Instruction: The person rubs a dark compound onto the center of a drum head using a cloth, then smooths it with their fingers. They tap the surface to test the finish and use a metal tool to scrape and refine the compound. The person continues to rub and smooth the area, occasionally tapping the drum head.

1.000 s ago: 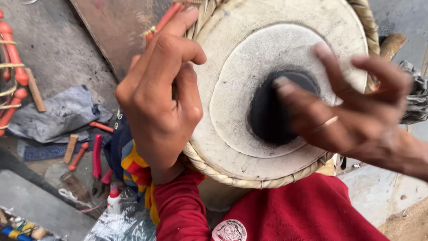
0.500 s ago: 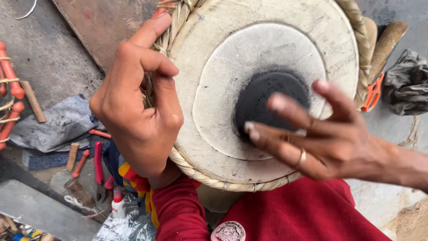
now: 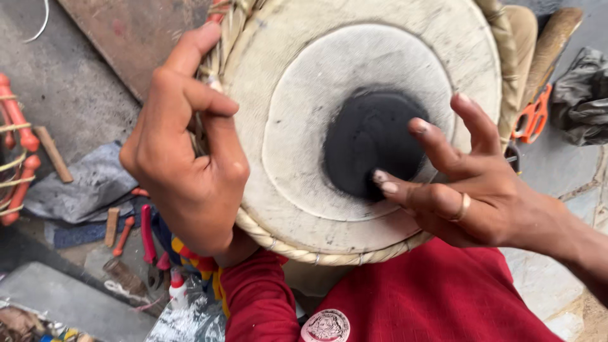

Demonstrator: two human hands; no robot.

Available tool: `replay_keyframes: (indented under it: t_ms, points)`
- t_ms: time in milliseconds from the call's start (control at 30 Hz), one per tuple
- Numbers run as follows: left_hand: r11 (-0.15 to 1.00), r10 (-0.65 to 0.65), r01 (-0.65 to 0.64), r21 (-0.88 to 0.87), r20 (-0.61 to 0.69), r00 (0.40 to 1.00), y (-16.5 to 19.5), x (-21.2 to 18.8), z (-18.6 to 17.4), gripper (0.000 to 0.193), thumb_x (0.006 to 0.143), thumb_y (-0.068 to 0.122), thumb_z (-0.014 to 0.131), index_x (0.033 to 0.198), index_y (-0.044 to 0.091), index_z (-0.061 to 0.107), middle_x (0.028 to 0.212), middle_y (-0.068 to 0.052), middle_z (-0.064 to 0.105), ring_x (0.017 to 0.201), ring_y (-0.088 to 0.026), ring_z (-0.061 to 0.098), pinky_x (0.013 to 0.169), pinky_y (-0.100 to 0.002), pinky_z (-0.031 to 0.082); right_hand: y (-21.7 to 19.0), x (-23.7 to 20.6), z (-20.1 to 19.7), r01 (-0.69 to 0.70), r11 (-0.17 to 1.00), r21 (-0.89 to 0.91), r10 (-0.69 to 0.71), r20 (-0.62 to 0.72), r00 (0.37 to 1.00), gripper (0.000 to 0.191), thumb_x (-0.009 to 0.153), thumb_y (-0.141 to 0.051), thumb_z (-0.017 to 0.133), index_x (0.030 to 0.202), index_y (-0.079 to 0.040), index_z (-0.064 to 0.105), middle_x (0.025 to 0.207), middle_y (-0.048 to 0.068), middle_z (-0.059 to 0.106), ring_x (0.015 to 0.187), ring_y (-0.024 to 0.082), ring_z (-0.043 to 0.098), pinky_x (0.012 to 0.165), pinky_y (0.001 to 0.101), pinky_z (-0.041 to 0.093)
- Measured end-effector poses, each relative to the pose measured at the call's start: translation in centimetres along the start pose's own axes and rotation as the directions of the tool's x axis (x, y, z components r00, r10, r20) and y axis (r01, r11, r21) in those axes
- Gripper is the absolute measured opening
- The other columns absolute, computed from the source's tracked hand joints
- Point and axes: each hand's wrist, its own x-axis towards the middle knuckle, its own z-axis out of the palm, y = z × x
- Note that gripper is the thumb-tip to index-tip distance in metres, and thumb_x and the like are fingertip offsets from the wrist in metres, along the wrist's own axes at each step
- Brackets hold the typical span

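A round hand drum [image 3: 304, 158] fills the middle of the head view, its pale skin ringed by a braided rope rim and marked with a black circular patch [image 3: 370, 142]. My left hand [image 3: 190, 158] rests on the drum's left rim, fingers curled over the braid, index finger stretched up along the edge. My right hand [image 3: 462, 183], with a ring on one finger, lies on the skin from the right, its fingertips touching the black patch. Neither hand holds anything. Red sleeves and red clothing show below the drum.
On the grey floor at left lie a grey cloth [image 3: 82, 187], pink-handled pliers [image 3: 149, 244], small wooden pegs [image 3: 54, 152] and an orange roped drum body [image 3: 16, 152]. Orange scissors [image 3: 529, 120], a wooden handle [image 3: 548, 44] and a dark cloth [image 3: 579, 95] lie at right.
My right hand has slid down and left across the skin until its fingertips reach the black patch. My left hand's grip has shifted on the rim. The view has moved closer to the drum.
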Motion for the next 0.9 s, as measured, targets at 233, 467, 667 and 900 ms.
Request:
replay_keyframes:
  t_ms: [233,467,667,900]
  points:
    - [0.998,0.024,-0.025,0.051,0.015,1.000,0.3,0.1,-0.1,0.020,0.095,-0.021,0.057,0.092,-0.002,0.057,0.139,-0.013,0.068,0.122,-0.024,0.076,0.096,-0.031,0.063,-0.7,6.2,-1.2,0.098,0.927,-0.362,-0.104,0.004,0.995,0.029,0.096,-0.017,0.070,0.125,-0.013,0.074,0.120,-0.004,0.077,0.134,0.028,0.056,0.124,0.0514,0.012]
    - [0.994,0.103,-0.105,0.042,0.042,0.994,0.6,1.4,-0.4,0.018,0.087,-0.021,0.060,0.086,-0.003,0.058,0.134,-0.022,0.066,0.105,-0.026,0.076,0.079,-0.032,0.058,0.4,4.3,-2.2,-0.161,0.872,-0.462,0.173,-0.015,0.985,0.038,0.095,-0.019,0.073,0.131,-0.008,0.075,0.126,0.021,0.075,0.121,0.025,0.068,0.104,0.0461,0.033]
    - [0.998,0.043,-0.044,0.052,0.031,0.999,0.6,0.6,-0.1,0.018,0.091,-0.022,0.058,0.087,-0.004,0.059,0.136,-0.018,0.067,0.113,-0.027,0.076,0.088,-0.032,0.061,-0.3,1.3,-0.9,-0.002,1.000,-0.003,0.001,-0.033,0.999,0.029,0.091,-0.006,0.077,0.118,-0.001,0.068,0.120,0.016,0.075,0.131,0.037,0.058,0.115,0.0582,0.031]
    - [0.991,0.082,-0.084,0.103,0.027,0.996,0.2,0.5,-0.1,0.020,0.084,-0.021,0.059,0.086,-0.001,0.061,0.135,-0.017,0.068,0.110,-0.026,0.076,0.088,-0.034,0.059,-0.3,3.6,-1.0,0.148,0.986,-0.081,-0.144,0.062,0.988,0.028,0.095,-0.019,0.073,0.120,-0.006,0.072,0.119,0.002,0.077,0.133,0.029,0.058,0.118,0.0544,0.025]
